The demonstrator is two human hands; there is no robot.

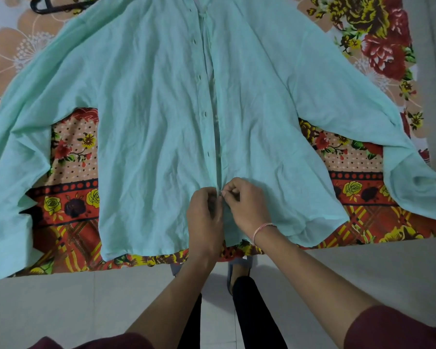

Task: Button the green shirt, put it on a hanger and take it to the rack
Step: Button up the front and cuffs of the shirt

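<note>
Bed covered by floral bedsheet [71, 152] in red, yellow and peach, pale tiled floor [61, 306] seen below its edge, lighting soft and even

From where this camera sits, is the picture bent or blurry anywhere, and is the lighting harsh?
Head view: wide-angle bending bows the patterned floral bedsheet edges; light is soft and even, no glare, faint shadows under the left hand and right hand on the pale green cotton shirt; the black plastic hanger looks slightly soft at the corner.

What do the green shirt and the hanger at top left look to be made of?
Green shirt: thin woven fabric, probably cotton, matte; it creases finely and lies limp. Hanger: likely plastic, black with a slight sheen; only part shows.
</note>
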